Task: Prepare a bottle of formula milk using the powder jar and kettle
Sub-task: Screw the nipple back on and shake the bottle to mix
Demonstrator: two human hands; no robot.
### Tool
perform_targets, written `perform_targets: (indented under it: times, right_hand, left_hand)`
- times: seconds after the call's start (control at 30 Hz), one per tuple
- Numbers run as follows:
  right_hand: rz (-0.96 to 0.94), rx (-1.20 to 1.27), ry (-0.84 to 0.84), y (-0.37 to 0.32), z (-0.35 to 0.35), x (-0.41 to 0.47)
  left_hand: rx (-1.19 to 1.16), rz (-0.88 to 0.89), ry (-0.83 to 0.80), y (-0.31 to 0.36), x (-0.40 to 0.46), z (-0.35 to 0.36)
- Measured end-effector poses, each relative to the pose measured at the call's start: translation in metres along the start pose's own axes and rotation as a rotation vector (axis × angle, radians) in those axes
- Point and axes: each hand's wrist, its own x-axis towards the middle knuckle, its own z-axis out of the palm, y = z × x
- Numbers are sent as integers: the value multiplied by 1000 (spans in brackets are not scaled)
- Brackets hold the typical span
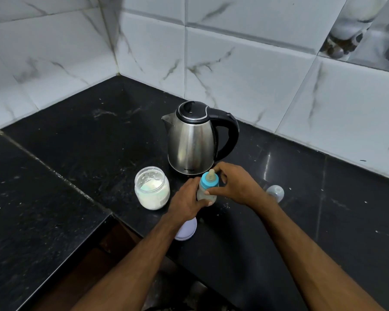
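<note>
Black stone counter carried all items. Baby bottle, blue collar and teat fitted, stood before the steel kettle; left hand grip clenched round its body, right hand grip grasping the collar. Open powder jar stood just left; pale lid lay under the left wrist; clear cap sat right.

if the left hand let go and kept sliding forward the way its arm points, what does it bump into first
Most likely the kettle. The left hand holds the bottle and points up and away toward the kettle's base just behind. The powder jar sits off to its left, out of that line, though depth is hard to judge.
</note>
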Motion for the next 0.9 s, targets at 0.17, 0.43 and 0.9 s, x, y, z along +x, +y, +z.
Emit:
perform_targets:
  times: [0.17, 0.43, 0.9]
  right_hand:
    - [-21, 24, -90, 6, -7, -2]
    - [-11, 70, -3, 5, 3, 0]
    - [-61, 61, -121, 5, -8, 4]
  left_hand:
    - [-1, 4, 1, 1, -1, -1]
    - [10, 3, 2, -1, 0, 1]
    - [25, 3, 8, -2, 0, 1]
